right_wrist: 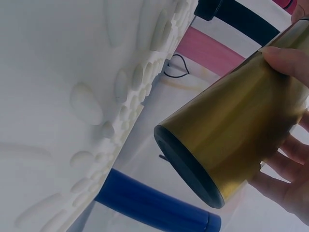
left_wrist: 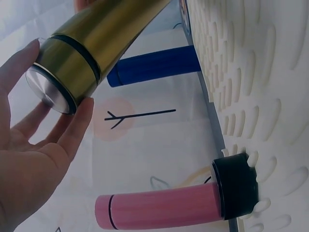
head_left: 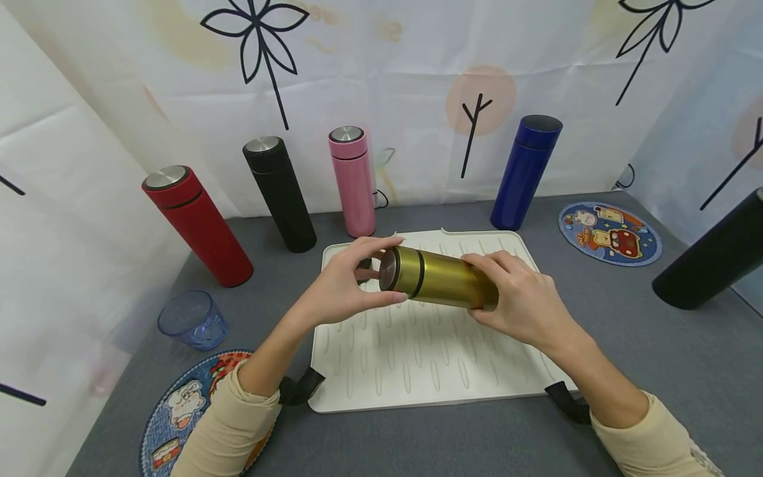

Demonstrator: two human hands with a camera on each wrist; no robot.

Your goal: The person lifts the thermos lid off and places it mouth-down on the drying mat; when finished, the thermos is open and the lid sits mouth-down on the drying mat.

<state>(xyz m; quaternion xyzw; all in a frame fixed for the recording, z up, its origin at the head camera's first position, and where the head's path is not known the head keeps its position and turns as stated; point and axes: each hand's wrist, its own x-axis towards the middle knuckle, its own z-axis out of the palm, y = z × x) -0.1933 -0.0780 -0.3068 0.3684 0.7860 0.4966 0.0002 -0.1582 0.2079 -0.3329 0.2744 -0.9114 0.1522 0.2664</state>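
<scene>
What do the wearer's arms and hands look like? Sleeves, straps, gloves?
Left hand and right hand: bare, no gloves. Left sleeve and right sleeve: cream, ending on the forearms. Left strap and right strap: black, beside the cuffs. No cables visible on either arm.

This looks like a curtained-off tabletop booth: creased white cloth (head_left: 393,86) printed with leaves and twigs closes in the back and both sides of a grey table (head_left: 429,444). Cartoon mats (head_left: 610,234) at its left and right look homely, but whether this is a home cannot be told.
</scene>
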